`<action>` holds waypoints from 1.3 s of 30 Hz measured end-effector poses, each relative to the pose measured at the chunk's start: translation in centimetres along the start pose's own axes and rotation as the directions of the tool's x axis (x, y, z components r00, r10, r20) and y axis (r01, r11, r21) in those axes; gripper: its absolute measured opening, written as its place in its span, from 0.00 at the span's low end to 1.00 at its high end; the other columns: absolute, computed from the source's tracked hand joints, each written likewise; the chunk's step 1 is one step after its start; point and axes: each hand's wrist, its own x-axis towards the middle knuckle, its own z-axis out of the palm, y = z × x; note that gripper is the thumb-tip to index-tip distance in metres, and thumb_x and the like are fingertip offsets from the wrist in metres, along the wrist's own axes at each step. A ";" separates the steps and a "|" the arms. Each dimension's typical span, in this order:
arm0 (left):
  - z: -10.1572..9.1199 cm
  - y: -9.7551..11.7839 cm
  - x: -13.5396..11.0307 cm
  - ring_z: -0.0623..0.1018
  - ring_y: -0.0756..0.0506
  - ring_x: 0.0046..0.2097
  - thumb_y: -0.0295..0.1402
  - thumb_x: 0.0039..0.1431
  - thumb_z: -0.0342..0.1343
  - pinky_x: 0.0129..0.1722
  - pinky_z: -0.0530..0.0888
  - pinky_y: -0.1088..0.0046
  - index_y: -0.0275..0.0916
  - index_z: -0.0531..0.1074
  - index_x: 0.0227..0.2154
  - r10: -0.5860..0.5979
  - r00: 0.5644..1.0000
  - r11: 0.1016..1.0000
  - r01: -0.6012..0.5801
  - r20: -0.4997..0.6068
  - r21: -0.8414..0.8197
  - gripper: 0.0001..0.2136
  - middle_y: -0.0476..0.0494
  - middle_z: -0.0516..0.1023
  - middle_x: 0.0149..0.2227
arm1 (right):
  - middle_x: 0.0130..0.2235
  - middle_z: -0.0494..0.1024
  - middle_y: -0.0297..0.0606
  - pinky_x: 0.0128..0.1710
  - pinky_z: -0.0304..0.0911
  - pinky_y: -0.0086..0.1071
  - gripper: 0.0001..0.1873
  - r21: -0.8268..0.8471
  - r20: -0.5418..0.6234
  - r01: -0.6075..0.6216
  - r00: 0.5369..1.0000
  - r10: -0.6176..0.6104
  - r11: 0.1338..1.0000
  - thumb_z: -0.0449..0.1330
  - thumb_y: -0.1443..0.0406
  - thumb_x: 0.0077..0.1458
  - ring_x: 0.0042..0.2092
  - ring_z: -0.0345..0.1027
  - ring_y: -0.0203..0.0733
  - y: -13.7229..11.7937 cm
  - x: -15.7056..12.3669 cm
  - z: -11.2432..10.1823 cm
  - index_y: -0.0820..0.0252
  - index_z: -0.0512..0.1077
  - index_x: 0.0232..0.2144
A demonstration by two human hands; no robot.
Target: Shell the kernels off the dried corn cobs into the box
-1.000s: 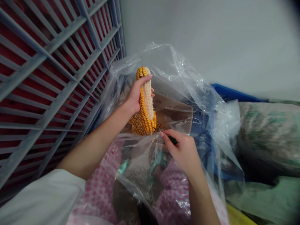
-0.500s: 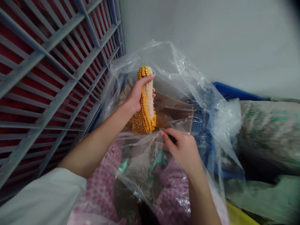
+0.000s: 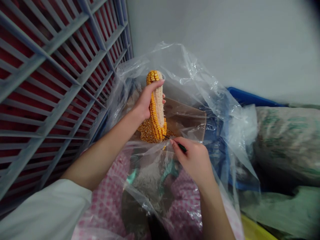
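Note:
My left hand (image 3: 147, 100) is wrapped round an ear of corn (image 3: 155, 123), thumb across its upper part. The cob stands nearly upright, with a wide pale strip bare of kernels and yellow kernels along the left side and at both ends. My right hand (image 3: 193, 155) grips a thin pointed tool with a dark green handle (image 3: 182, 147). Its dark tip touches the kernels at the cob's lower end; the exact kind of tool cannot be made out. Below and behind the cob lie loose corn kernels (image 3: 147, 131) inside a clear plastic bag (image 3: 195, 71).
A grey-blue slatted plastic crate (image 3: 80, 83) with red contents rises at the left. Brown cardboard (image 3: 187, 115) lies within the bag. To the right are a blue bin (image 3: 250, 96) and a full, printed sack (image 3: 287, 140). A pale wall (image 3: 212, 33) stands behind.
My right hand and the tool have shifted very slightly left, the tip a little farther in at the lower kernels. My left hand and the corn stay almost in place.

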 end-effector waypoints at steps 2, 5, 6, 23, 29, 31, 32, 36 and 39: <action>0.0 -0.1 0.0 0.69 0.50 0.21 0.44 0.37 0.59 0.21 0.65 0.74 0.39 0.70 0.28 0.011 1.000 1.000 -0.011 0.010 0.006 0.16 0.49 0.69 0.19 | 0.27 0.77 0.34 0.27 0.52 0.27 0.15 -0.024 0.004 -0.005 1.000 0.006 1.000 0.49 0.60 0.57 0.29 0.69 0.36 0.0 0.0 0.0 0.56 0.73 0.28; 0.0 -0.2 0.0 0.69 0.50 0.20 0.45 0.37 0.59 0.21 0.65 0.74 0.39 0.70 0.28 0.026 1.000 1.000 -0.026 0.012 0.018 0.16 0.49 0.69 0.19 | 0.27 0.77 0.34 0.26 0.51 0.27 0.15 -0.051 0.012 -0.016 1.000 0.017 0.999 0.49 0.60 0.57 0.29 0.69 0.36 0.0 0.0 0.0 0.56 0.73 0.28; 0.0 -0.2 0.0 0.69 0.50 0.20 0.45 0.37 0.59 0.21 0.65 0.75 0.39 0.69 0.28 0.028 1.000 0.999 -0.029 0.011 0.020 0.16 0.49 0.69 0.19 | 0.27 0.77 0.34 0.26 0.50 0.27 0.15 -0.058 0.015 -0.017 1.000 0.018 0.998 0.49 0.60 0.57 0.29 0.69 0.36 0.0 0.0 0.1 0.56 0.73 0.28; -0.2 -0.5 0.3 0.69 0.50 0.21 0.45 0.38 0.59 0.21 0.64 0.75 0.40 0.69 0.26 0.014 0.998 1.000 -0.014 -0.060 -0.006 0.15 0.49 0.67 0.18 | 0.27 0.76 0.37 0.23 0.47 0.29 0.15 -0.129 -0.098 0.013 0.995 -0.026 0.992 0.47 0.63 0.58 0.27 0.69 0.36 -0.2 0.2 2.1 0.59 0.72 0.28; -0.3 -1.3 0.3 0.68 0.51 0.20 0.46 0.35 0.60 0.20 0.64 0.76 0.39 0.68 0.25 0.012 0.998 1.000 -0.011 -0.063 0.017 0.17 0.49 0.68 0.18 | 0.25 0.75 0.37 0.23 0.47 0.29 0.14 -0.115 -0.080 0.000 0.997 -0.010 0.993 0.48 0.64 0.57 0.27 0.68 0.37 -0.3 0.4 3.4 0.60 0.71 0.26; -0.3 -1.6 0.2 0.68 0.51 0.20 0.45 0.34 0.61 0.20 0.65 0.76 0.39 0.68 0.25 0.016 0.999 1.000 -0.015 -0.050 0.005 0.17 0.50 0.68 0.18 | 0.25 0.75 0.37 0.24 0.47 0.29 0.14 -0.091 -0.067 -0.008 0.998 0.002 0.996 0.48 0.65 0.57 0.27 0.68 0.37 -0.3 0.5 3.8 0.60 0.71 0.26; -0.3 -1.7 0.2 0.68 0.51 0.20 0.44 0.34 0.61 0.21 0.65 0.76 0.39 0.68 0.25 0.021 0.998 1.000 -0.021 -0.053 -0.002 0.17 0.50 0.68 0.18 | 0.25 0.75 0.37 0.24 0.48 0.29 0.14 -0.076 -0.069 -0.019 0.998 0.013 0.997 0.48 0.65 0.57 0.27 0.68 0.37 -0.3 0.6 4.0 0.60 0.71 0.27; -0.4 -1.6 0.4 0.68 0.52 0.20 0.43 0.34 0.61 0.22 0.66 0.76 0.40 0.68 0.25 0.024 0.996 0.999 -0.025 -0.086 -0.021 0.15 0.51 0.68 0.18 | 0.27 0.76 0.38 0.25 0.50 0.28 0.15 0.004 -0.117 -0.073 0.990 0.073 0.997 0.47 0.64 0.57 0.27 0.68 0.37 -0.3 0.6 4.5 0.60 0.72 0.28; -0.6 -1.3 0.5 0.68 0.52 0.20 0.43 0.34 0.61 0.22 0.66 0.76 0.40 0.69 0.25 0.021 0.995 0.999 -0.024 -0.098 -0.032 0.16 0.51 0.68 0.18 | 0.26 0.76 0.38 0.26 0.51 0.28 0.16 0.065 -0.137 -0.089 0.986 0.097 0.994 0.47 0.63 0.57 0.27 0.68 0.37 -0.3 0.8 4.8 0.60 0.73 0.27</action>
